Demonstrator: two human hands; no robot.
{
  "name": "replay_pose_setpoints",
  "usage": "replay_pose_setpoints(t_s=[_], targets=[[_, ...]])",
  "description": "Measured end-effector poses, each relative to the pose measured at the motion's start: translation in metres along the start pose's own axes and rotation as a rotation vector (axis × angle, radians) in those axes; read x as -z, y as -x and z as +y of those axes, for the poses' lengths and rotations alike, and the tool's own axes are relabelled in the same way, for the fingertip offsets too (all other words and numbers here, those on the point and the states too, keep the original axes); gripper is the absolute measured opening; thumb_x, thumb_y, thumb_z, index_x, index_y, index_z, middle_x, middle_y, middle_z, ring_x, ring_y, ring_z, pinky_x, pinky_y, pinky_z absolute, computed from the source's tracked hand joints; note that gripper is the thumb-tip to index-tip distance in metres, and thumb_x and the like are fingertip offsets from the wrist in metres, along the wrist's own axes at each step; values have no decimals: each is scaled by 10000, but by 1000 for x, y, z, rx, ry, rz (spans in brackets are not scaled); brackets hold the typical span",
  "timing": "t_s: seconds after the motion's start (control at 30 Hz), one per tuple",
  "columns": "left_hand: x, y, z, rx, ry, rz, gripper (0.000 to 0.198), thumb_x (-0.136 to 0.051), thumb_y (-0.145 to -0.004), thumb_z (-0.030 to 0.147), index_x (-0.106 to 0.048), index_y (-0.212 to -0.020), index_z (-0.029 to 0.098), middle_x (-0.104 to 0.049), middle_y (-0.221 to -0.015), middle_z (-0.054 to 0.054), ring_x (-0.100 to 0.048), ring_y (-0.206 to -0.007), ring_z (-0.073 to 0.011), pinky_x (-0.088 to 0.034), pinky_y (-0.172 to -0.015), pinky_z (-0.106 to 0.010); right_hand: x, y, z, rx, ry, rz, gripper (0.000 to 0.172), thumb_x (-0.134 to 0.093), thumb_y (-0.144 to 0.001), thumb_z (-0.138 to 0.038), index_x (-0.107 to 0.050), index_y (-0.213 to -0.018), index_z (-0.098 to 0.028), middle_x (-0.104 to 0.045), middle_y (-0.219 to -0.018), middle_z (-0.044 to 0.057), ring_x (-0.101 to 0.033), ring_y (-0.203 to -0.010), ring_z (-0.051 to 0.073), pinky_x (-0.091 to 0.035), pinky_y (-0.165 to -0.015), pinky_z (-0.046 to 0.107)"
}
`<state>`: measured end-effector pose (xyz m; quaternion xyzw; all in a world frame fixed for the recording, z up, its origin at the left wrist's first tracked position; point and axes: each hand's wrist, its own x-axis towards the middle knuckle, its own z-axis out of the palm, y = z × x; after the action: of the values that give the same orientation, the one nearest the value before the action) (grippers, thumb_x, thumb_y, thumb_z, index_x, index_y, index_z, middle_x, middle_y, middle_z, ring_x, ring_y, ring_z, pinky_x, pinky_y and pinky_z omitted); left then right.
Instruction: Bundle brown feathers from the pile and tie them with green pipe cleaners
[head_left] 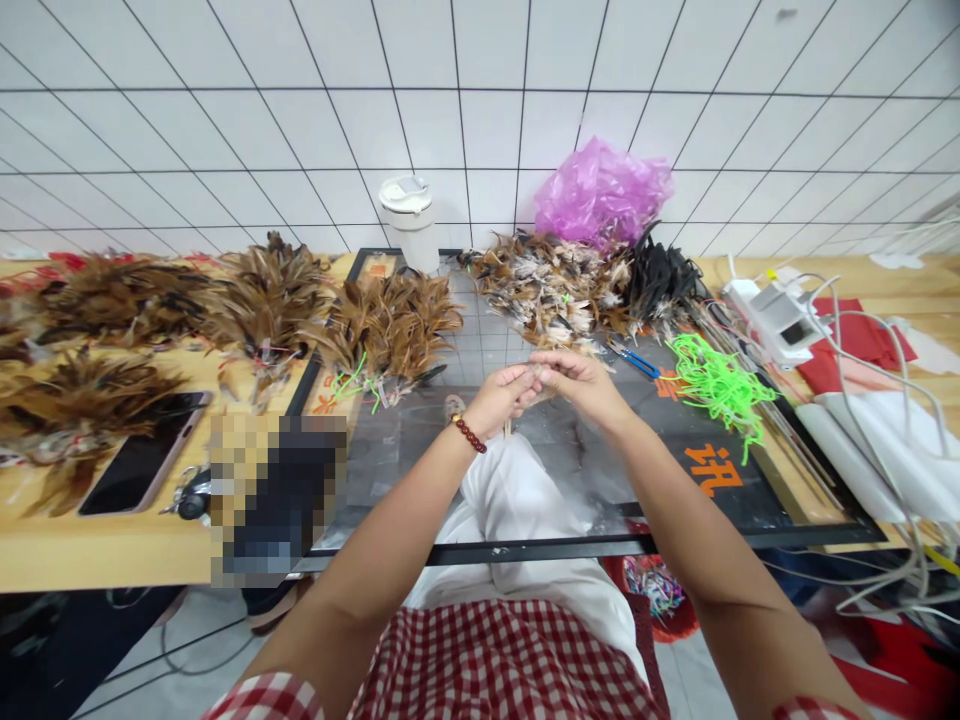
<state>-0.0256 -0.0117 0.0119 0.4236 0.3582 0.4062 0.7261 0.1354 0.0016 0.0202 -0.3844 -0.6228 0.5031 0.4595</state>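
Observation:
My left hand (501, 400), with a dark red bead bracelet (469, 434) at the wrist, meets my right hand (583, 385) over the glass-topped board. The fingertips of both hands are pinched together around something small that I cannot make out. Just beyond my hands lies a pile of mixed brown, white and dark feathers (551, 285). Bundled brown feathers (397, 325) rest to the left of them. On the right are blue-handled thread snips (636, 358) and a heap of bright green cords (716, 385).
A white lidded cup (410, 225) and a pink plastic bag (600, 190) stand by the tiled wall. More feather bundles (127, 300), a phone (142, 455) and keys (193, 492) lie left. On the right are a white device (780, 315), cables and white rolls (855, 450).

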Motion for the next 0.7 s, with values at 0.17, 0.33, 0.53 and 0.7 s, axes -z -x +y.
replay_pose_setpoints(t_s=[0.17, 0.33, 0.53, 0.7], targets=[[-2, 1, -2, 69, 3, -81, 379, -689, -693, 464, -535, -774, 127, -357, -530, 75, -238, -404, -16, -135, -390, -151, -7, 1, 6, 48, 105, 59, 254, -677, -761, -424, -651, -703, -178, -611, -640, -3, -551, -644, 125, -447, -661, 270], [-1, 0, -3, 33, 8, -30, 369, -698, -688, 450, -514, -723, 133, -310, -507, 85, -219, -402, -15, -125, -391, -153, -15, -1, 11, -7, 63, 67, 252, -640, -779, -419, -627, -709, -177, -602, -619, -6, -545, -605, 126, -450, -632, 269], [7, -2, -6, 2, 105, -17, 375, -694, -700, 457, -493, -719, 140, -299, -513, 88, -206, -397, -10, -128, -392, -150, 53, 3, -16, 34, 895, 335, 257, -562, -816, -387, -706, -880, -184, -667, -910, 94, -603, -851, 213, -444, -753, 327], [10, -3, -7, 6, 152, -58, 373, -705, -699, 443, -494, -725, 137, -319, -520, 83, -218, -399, -6, -130, -397, -145, 141, 7, -25, -502, 1574, 399, 342, -430, -829, -235, -723, -933, -94, -649, -979, 245, -622, -880, 299, -380, -653, 351]])
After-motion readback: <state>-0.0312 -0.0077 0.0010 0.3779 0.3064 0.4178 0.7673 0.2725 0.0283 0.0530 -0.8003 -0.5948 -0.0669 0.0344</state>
